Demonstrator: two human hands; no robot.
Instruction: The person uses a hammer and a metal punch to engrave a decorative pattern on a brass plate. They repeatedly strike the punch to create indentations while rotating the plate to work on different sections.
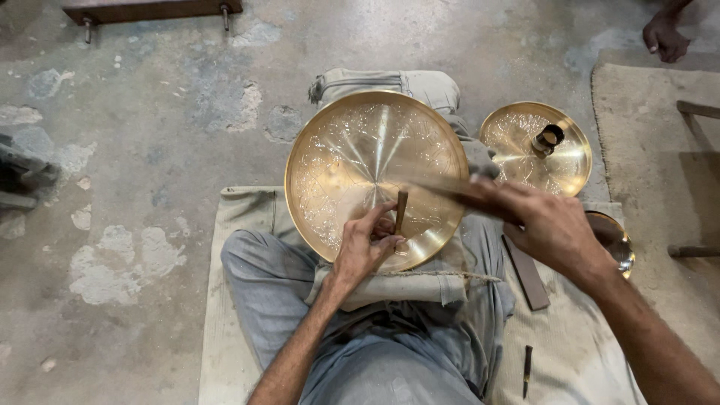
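We see bare concrete floor (135, 150) at far left, patched and stained, with a wooden bench edge (150, 10) along the top. Moving right, a pale cloth mat (217, 315) lies under the seated person's grey trousers (375, 360). Our left hand (366, 244) has its grip closed around a short brown punch (401, 211), held near upright with its lower tip on the large brass plate (352, 165), close to the plate's near rim. That plate rests tilted on the lap, propped on a folded cloth pad (405, 289), its face covered in fine engraved patterns. To the right, our right hand (544, 225) has its grip closed on a dark hammer handle (450, 189), which is blurred; the head we cannot make out. Beyond it, a smaller brass plate (525, 157) lies on the floor with a small dark metal cup (547, 139) standing on it. Just beside the right wrist a third brass dish (619, 240) shows partly, and a flat brown bar (527, 276) lies on the mat, with a thin dark tool (527, 367) below it. At top right another person's hand (664, 36) rests near a tan rug (652, 142).
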